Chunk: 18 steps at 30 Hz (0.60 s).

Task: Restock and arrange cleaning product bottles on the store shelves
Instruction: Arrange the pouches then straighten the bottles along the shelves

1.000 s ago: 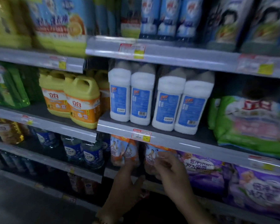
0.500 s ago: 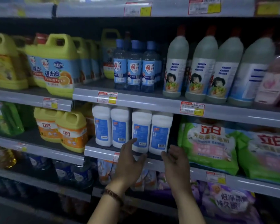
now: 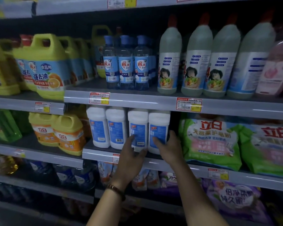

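Note:
Four white bottles with blue labels stand in a row on the middle shelf [image 3: 97, 155]. My left hand [image 3: 129, 159], with a bracelet at the wrist, touches the front of the third white bottle [image 3: 137, 123] with extended fingers. My right hand [image 3: 171, 148] grips the fourth white bottle [image 3: 159, 121], the rightmost one: its fingers lie across the label and its thumb is on the bottle's right side. Both bottles stand upright at the shelf's front edge, touching each other.
Green detergent bags [image 3: 211, 141] lie right of the white bottles, and yellow jugs [image 3: 67, 134] stand to their left. The shelf above holds small blue-capped bottles [image 3: 126, 66], tall red-capped bottles [image 3: 196, 62] and large yellow jugs [image 3: 46, 67]. Pouches and purple bags [image 3: 235, 198] fill the shelf below.
Both hands rose from the pouches on the lower shelf to the white bottles on the middle shelf. They now touch the third and fourth bottles. The view tilted upward.

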Tool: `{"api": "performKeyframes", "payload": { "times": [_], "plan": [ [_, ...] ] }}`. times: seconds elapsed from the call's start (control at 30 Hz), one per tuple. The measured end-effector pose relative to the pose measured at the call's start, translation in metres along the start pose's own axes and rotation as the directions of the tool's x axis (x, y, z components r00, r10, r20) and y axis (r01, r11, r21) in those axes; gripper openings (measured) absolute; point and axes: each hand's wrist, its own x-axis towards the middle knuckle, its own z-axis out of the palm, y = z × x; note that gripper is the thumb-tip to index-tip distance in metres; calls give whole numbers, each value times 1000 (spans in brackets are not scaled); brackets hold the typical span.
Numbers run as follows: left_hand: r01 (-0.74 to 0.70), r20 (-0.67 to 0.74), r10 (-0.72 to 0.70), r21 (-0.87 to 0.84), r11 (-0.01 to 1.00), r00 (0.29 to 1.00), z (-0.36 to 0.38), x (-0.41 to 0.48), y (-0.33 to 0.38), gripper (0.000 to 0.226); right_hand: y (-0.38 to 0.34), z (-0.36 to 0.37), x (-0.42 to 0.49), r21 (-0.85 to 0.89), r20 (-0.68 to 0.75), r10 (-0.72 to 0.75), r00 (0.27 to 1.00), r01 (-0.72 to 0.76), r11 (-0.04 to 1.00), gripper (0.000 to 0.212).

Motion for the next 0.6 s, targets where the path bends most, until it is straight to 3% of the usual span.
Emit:
{"api": "performKeyframes", "payload": {
  "times": [0.2, 0.47, 0.6],
  "plan": [
    [1, -29, -2, -44, 999, 1000, 2, -2, -9, 64, 5, 4, 4, 88, 82, 54, 995, -61, 994, 59],
    [3, -124, -11, -65, 998, 992, -1, -17, -12, 61, -9, 0, -2, 304, 148, 68, 987, -111, 946, 32],
    [-6, -151, -4, -66, 998, 988, -3, -27, -5, 74, -16, -5, -21, 392, 147, 93, 985, -145, 909, 30]
  ]
}}
